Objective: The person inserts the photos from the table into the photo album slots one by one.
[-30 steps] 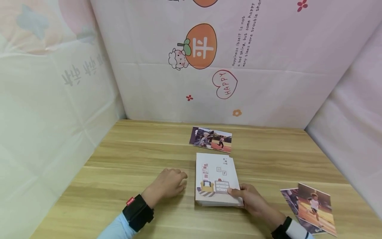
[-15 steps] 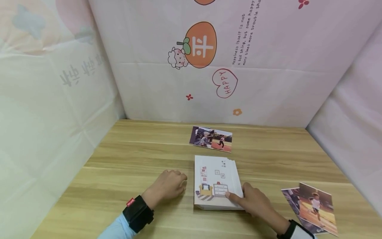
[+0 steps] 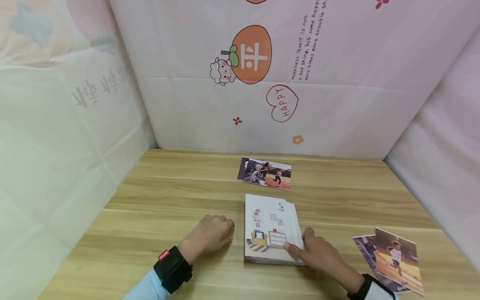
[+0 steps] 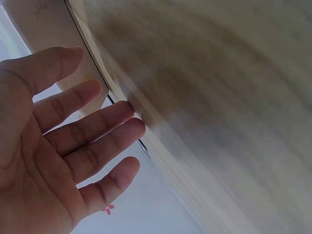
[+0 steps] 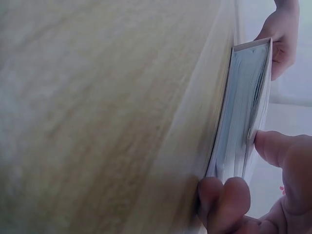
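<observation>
pinching the album corner, right hand fingers hold it while left hand rests beside, fingers relaxed.

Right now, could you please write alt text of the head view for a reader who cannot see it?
A person's right hand holds the near right corner of a closed white album lying flat on a wooden table, while the left hand rests on the table just left of it. Loose photos lie behind the album and at the right.
</observation>
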The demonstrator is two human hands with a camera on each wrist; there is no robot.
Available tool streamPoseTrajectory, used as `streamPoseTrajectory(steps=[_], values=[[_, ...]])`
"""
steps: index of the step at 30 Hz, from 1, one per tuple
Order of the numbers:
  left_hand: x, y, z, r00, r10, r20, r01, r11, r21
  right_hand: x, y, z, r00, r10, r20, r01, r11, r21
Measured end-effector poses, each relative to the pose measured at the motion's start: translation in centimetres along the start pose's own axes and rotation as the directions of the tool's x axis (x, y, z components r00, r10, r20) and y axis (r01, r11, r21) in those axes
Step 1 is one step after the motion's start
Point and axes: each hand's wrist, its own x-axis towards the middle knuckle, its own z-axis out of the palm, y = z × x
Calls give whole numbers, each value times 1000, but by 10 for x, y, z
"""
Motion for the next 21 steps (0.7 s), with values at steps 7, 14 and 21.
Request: streamPoseTrajectory(steps=[7, 14, 21], values=[[0, 1, -3, 998, 37, -55, -38, 999, -17, 5, 1, -6, 998, -56, -7, 56, 997, -50], [1, 12, -9, 970, 135, -199, -129, 991, 43, 11, 14, -22, 930, -357, -88, 345, 930, -123], [3, 30, -10, 900, 298, -319, -266, 953, 142, 12, 30, -29, 769, -637, -54, 617, 762, -193]])
